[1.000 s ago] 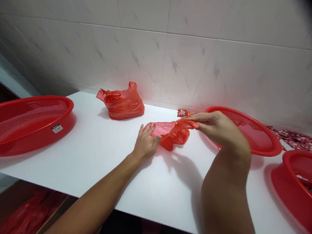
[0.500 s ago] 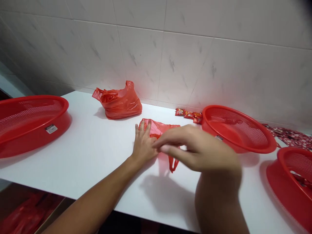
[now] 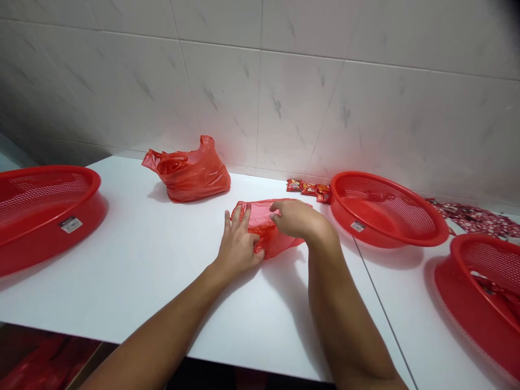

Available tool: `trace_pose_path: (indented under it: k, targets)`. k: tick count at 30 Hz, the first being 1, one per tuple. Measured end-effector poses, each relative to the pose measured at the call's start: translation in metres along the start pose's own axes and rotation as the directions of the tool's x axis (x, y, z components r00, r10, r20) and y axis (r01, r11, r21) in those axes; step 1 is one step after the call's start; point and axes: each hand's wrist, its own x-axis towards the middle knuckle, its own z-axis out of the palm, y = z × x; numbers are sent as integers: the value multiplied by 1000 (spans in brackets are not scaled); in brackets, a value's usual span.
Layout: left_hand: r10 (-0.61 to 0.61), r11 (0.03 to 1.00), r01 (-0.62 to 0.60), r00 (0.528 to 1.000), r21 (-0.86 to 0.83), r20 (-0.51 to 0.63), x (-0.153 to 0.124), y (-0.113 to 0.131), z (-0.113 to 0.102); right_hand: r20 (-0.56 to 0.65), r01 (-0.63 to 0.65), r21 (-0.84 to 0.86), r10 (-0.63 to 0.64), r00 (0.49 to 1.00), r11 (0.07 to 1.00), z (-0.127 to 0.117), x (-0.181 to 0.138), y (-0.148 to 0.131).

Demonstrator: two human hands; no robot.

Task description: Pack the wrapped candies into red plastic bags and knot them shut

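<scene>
A thin red plastic bag [image 3: 280, 245] lies on the white table under both my hands, its pinkish, see-through layer showing between them. My left hand [image 3: 239, 244] rests on the bag's left side with its fingers spread. On the upper right part of the bag, my right hand [image 3: 296, 218] is bent at the wrist, with curled fingers and the thumb close to the index finger, at the film. Some of its fingers are hidden behind the hand. Farther back on the left stands a fuller red plastic bag [image 3: 197, 176] with more red plastic inside.
Red plastic baskets stand at left [image 3: 87, 208], back right [image 3: 374, 235] and near right [image 3: 459, 287]. Small red packets [image 3: 309, 189] lie by the tiled wall [image 3: 227, 97]. Many more packets [image 3: 479, 219] cover the far right. A seam [image 3: 382, 300] crosses the white table [image 3: 142, 271].
My right hand has moved away from in front of my left wrist, onto the bag's upper right. The bag's dangling handle no longer shows at the front. The view has shifted slightly right.
</scene>
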Motion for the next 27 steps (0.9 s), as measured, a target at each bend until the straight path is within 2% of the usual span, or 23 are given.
trace_pose_path:
  k: [5, 9, 19, 27]
  targets:
    - [-21, 998, 9, 983, 66, 180, 0, 10, -8, -48, -110, 12, 111, 993, 994, 4, 20, 28]
    - [-72, 988, 30, 958, 151, 277, -2, 15, -12, -60, -173, -1, 173, 983, 985, 6, 24, 36]
    - [-90, 987, 40, 941, 158, 327, -4, 7, -4, -19, -129, 18, 129, 991, 991, 11, 29, 36]
    - [-70, 992, 37, 953, 117, 294, -2, 14, -8, -84, -85, -2, 84, 993, 996, 10, 27, 40]
